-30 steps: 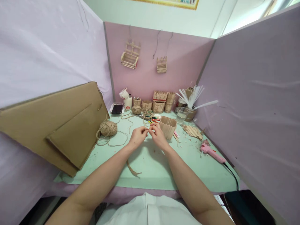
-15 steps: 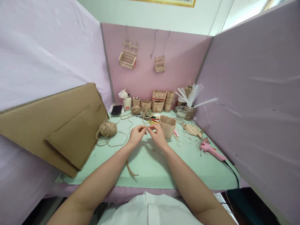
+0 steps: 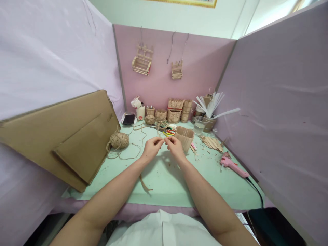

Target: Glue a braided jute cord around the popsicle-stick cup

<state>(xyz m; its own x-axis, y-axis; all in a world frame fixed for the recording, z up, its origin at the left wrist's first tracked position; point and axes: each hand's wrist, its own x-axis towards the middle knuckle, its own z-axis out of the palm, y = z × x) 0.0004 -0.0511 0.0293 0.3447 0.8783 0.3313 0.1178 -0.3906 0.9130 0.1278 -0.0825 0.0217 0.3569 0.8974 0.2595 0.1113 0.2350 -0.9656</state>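
While both hands meet above the worktop (image 3: 159,184), I see left hand (image 3: 151,149) and right hand (image 3: 176,148) fingers pinched shut on a short twine piece (image 3: 164,140) running crosswise between them, equally near.

Found no legible text; only a red label on the white bottle (image 3: 140,111), too small to read.
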